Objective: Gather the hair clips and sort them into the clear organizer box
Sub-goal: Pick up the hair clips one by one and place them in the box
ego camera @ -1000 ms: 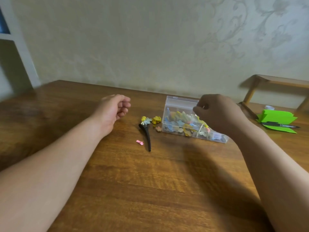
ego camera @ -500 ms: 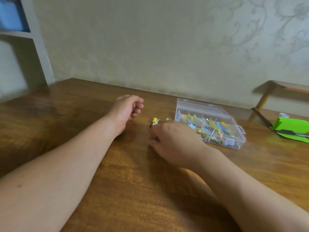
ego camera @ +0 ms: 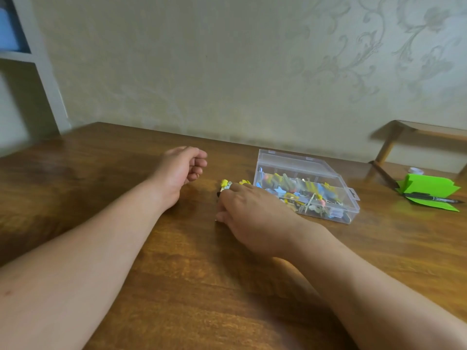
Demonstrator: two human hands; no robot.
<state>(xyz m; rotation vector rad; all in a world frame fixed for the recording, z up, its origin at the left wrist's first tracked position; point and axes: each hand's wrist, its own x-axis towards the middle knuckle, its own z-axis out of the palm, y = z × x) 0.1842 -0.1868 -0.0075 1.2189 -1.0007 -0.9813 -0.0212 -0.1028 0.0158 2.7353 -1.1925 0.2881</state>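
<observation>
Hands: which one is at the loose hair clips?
The right hand, over the loose clips beside the clear organizer box; the left hand lies apart, loosely curled, holding nothing.

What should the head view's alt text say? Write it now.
A person's right hand covers loose hair clips on a wooden table, beside a clear organizer box holding colourful clips. The left hand rests nearby, loosely curled and empty.

Wooden table [ego camera: 177, 279] with organizer box [ego camera: 295, 161], clips [ego camera: 224, 183]

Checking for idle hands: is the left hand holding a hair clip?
No, the left hand rests on the table with fingers loosely curled around nothing.
</observation>
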